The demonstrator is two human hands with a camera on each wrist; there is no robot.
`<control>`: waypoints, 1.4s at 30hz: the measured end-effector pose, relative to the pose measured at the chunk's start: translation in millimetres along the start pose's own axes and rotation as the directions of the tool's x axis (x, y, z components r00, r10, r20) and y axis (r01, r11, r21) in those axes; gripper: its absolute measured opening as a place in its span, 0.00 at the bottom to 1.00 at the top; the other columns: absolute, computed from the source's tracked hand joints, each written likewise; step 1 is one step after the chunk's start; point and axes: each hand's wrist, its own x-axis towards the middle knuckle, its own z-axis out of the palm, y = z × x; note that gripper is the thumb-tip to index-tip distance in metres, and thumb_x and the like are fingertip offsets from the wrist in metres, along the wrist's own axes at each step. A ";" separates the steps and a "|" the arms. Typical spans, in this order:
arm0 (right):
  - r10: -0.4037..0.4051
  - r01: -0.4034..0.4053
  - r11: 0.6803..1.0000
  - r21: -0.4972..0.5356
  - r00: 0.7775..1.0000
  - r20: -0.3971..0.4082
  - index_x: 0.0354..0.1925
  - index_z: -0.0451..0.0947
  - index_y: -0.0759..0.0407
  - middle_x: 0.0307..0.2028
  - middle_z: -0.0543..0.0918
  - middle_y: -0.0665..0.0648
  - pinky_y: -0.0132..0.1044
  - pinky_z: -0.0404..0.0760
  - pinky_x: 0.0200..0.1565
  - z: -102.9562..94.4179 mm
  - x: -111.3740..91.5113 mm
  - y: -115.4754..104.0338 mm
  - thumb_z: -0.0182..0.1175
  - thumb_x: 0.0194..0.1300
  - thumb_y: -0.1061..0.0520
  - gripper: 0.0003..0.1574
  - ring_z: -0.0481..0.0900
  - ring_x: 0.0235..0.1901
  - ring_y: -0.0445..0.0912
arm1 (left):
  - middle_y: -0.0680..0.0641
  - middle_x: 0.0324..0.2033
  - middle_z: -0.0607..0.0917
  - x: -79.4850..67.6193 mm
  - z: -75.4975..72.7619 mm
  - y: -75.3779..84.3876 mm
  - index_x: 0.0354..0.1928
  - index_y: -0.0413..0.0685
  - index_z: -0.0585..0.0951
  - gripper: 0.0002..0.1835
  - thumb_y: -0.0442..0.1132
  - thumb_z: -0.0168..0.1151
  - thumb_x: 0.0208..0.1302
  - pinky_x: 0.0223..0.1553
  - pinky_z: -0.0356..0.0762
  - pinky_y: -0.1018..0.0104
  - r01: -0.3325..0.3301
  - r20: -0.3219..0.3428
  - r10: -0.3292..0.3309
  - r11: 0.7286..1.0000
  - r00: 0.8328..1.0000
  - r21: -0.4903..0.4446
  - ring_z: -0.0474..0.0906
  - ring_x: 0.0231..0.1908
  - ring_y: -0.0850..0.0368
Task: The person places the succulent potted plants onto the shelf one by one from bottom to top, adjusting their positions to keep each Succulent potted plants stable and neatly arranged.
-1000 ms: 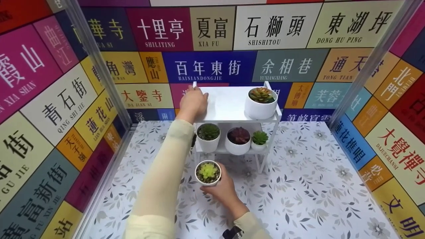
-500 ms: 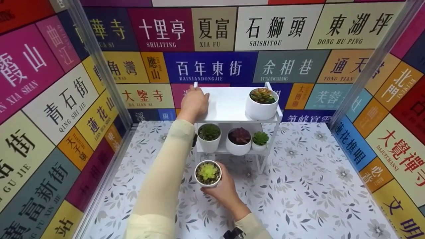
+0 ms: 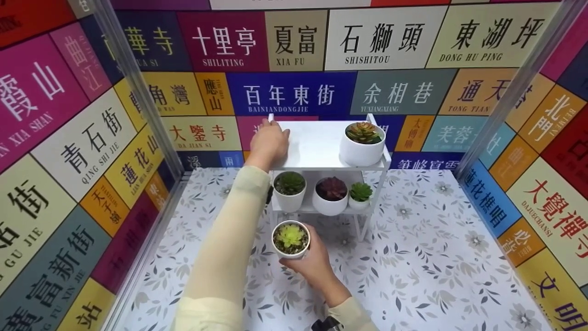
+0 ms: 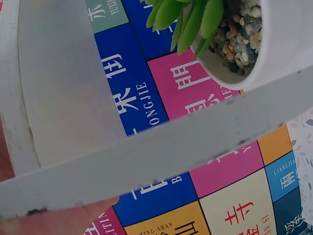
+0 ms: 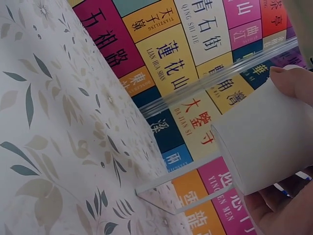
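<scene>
My right hand (image 3: 317, 264) holds a small white pot with a yellow-green succulent (image 3: 291, 239) in front of a white two-tier shelf (image 3: 312, 147). Thumb and fingers wrap the pot's side, and in the right wrist view its smooth white wall (image 5: 264, 137) shows. At the shelf's upper left end, my left hand (image 3: 268, 145) grips the side of the frame. The left wrist view has a white shelf bar (image 4: 146, 152) crossing in front of part of that hand (image 4: 63, 218).
On the top tier's right stands a potted brownish-green succulent (image 3: 363, 147). The lower tier bears a dark green one (image 3: 289, 188), a dark red one (image 3: 330, 195) and a small bright green one (image 3: 359, 195). Sign-covered walls (image 3: 291, 92) surround the floral-patterned surface (image 3: 422, 276).
My right hand has shifted the potted yellow-green succulent slightly to the right, its top tilting a little. The left hand stays in place on the shelf.
</scene>
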 end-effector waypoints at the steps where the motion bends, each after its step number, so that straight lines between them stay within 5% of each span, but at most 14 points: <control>1: 0.000 0.000 1.000 0.006 1.000 -0.001 0.71 0.72 0.47 0.63 0.83 0.52 0.56 0.76 0.69 -1.0 -0.1 -1.3 0.88 0.37 0.52 0.62 0.80 0.63 0.52 | 0.31 0.83 0.54 0.0 0.2 -0.2 0.82 0.31 0.55 0.39 0.57 0.38 0.87 0.84 0.56 0.47 0.000 -0.001 0.000 1.000 1.000 -0.001 0.55 0.83 0.37; 21: -0.069 0.069 0.998 0.010 0.997 -0.024 0.71 0.72 0.47 0.63 0.83 0.50 0.55 0.78 0.69 -12.9 0.5 -13.9 0.88 0.37 0.55 0.62 0.81 0.63 0.49 | 0.32 0.83 0.54 0.7 0.2 0.7 0.82 0.32 0.56 0.39 0.57 0.39 0.86 0.83 0.59 0.46 0.021 -0.003 -0.021 1.000 1.000 -0.014 0.56 0.83 0.36; 42: -0.036 0.039 0.998 0.041 0.998 -0.055 0.71 0.72 0.51 0.62 0.83 0.55 0.56 0.77 0.68 -27.4 1.1 -32.4 0.89 0.37 0.55 0.62 0.80 0.62 0.53 | 0.32 0.84 0.52 0.2 -1.8 0.2 0.83 0.33 0.54 0.39 0.57 0.39 0.86 0.83 0.58 0.45 0.014 0.011 -0.013 0.999 1.000 -0.032 0.53 0.83 0.37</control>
